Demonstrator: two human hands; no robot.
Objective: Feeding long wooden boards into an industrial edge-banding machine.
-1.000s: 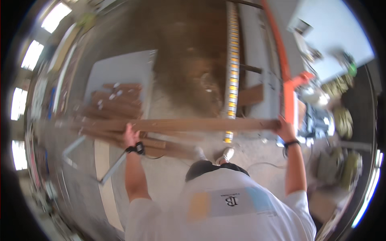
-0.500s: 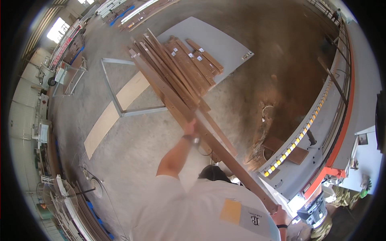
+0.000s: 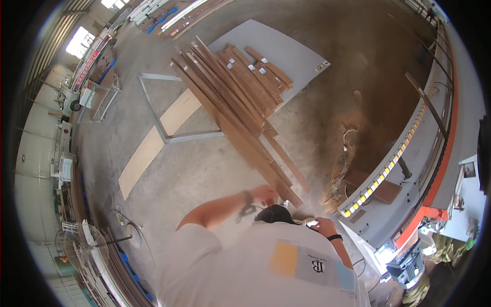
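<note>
My left hand (image 3: 264,194) is beside the near ends of the long brown boards (image 3: 240,138), in front of my body. Blur hides how its fingers lie, and I cannot tell whether it touches a board. My right hand (image 3: 325,227) is close to my body, its fingers curled by a small white item that is too small to name. The long boards lie slantwise in a stack, their far ends up and to the left. Shorter brown boards with white labels (image 3: 261,77) rest beside them.
A grey sheet (image 3: 255,38) lies under the shorter boards. Left of the stack are a metal frame (image 3: 192,137) and a pale strip (image 3: 140,161). A long machine bed with a yellow-and-white edge (image 3: 381,176) stands right. A fan (image 3: 84,243) is at lower left.
The long brown board that both hands held now lies on the stack, let go. My left hand has moved down and right; my right hand has come up and left towards my body.
</note>
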